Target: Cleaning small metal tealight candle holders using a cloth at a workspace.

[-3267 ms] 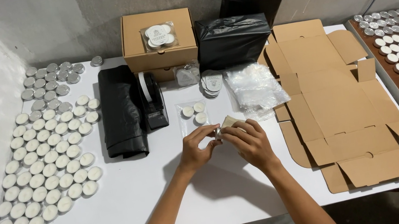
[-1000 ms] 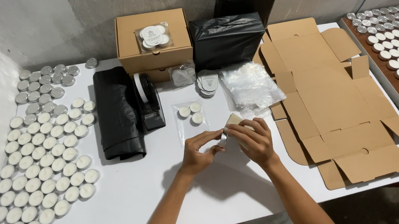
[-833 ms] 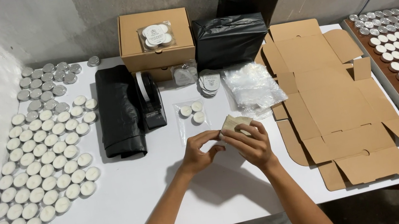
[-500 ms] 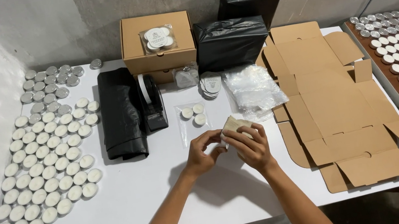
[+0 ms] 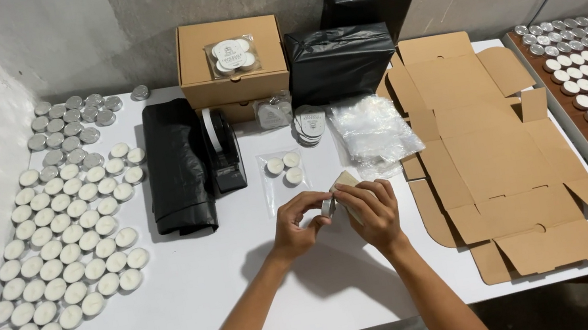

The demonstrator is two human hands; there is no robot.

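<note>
Head view: wiping step; left hand (image 5: 297, 226) pinching small tealight (image 5: 328, 206), right hand (image 5: 372, 212) clutching beige cloth (image 5: 346, 180) against it. Next probably needing steady grip.

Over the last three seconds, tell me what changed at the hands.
Little moved. Both hands stayed together over the white table. The left hand and right hand kept pinching a small tealight, turning it slightly; its metal side shows again. The tan cloth stayed in the right hand. The bagged tealights and tape dispenser did not move.
</note>
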